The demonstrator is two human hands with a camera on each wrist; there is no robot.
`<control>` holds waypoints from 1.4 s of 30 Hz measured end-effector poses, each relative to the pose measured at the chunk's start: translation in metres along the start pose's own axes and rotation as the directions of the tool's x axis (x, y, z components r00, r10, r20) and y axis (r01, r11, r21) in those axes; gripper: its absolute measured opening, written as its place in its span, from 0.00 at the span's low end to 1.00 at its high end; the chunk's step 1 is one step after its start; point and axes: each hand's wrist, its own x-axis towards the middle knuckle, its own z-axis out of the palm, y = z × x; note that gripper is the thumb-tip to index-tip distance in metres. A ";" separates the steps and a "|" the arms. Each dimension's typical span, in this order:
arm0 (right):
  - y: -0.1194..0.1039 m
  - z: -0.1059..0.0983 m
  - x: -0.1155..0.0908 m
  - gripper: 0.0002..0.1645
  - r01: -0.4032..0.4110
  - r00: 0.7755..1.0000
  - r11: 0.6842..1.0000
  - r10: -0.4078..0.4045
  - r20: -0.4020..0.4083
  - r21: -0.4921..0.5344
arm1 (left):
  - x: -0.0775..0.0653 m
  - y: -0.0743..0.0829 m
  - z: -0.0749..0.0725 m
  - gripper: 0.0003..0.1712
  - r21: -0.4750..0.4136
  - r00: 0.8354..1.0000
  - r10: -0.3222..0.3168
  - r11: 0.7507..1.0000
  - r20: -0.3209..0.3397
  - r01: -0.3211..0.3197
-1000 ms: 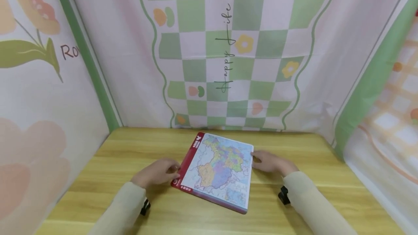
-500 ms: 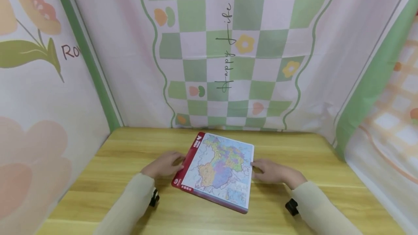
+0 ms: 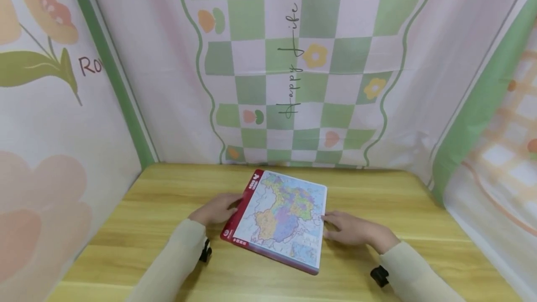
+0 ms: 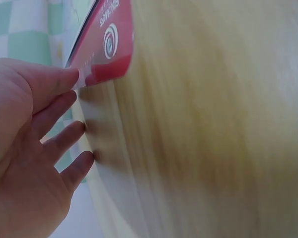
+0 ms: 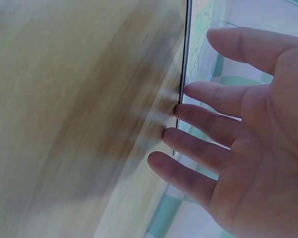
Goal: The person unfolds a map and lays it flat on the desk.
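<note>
A flat rectangular map (image 3: 281, 218) with a red band along its left side lies at a slant on the wooden table. My left hand (image 3: 216, 209) is at the red edge, thumb and fingertips touching it. In the left wrist view the thumb meets the map's red border (image 4: 109, 49), while the other fingers lie loosely bent below. On the opposite side, my right hand (image 3: 356, 229) reaches the pale right edge with its fingertips. The right wrist view shows fairly straight, spread fingers (image 5: 203, 124) along the map's thin dark edge (image 5: 185, 54), the thumb apart.
The yellow wooden table (image 3: 168, 185) extends around the map. Behind it hangs a green-and-white checked curtain (image 3: 314, 64), with printed fabric on the left (image 3: 37, 120) and right (image 3: 495, 153). Black bands (image 3: 379, 275) sit at both wrists.
The left hand has slid away from me along the red edge. The right hand has slid toward me along the other edge. The map stays in place.
</note>
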 end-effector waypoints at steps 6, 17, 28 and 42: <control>0.000 0.002 -0.001 0.36 -0.003 1.000 1.000 0.003 -0.015 -0.007 | 0.000 0.002 0.001 0.27 0.011 0.999 -0.036 0.999 0.016 0.036; -0.001 0.002 -0.001 0.36 0.008 1.000 1.000 -0.008 -0.018 -0.013 | 0.000 0.003 0.004 0.27 0.047 0.996 -0.086 0.995 0.036 0.085; -0.003 0.003 -0.001 0.36 0.002 0.999 1.000 -0.003 -0.037 -0.030 | -0.001 0.003 0.004 0.27 0.040 0.989 -0.129 0.991 0.067 0.126; -0.002 0.002 0.006 0.33 -0.002 0.999 0.999 0.001 -0.036 -0.050 | -0.006 0.004 0.004 0.29 0.067 0.987 -0.123 0.991 0.102 0.117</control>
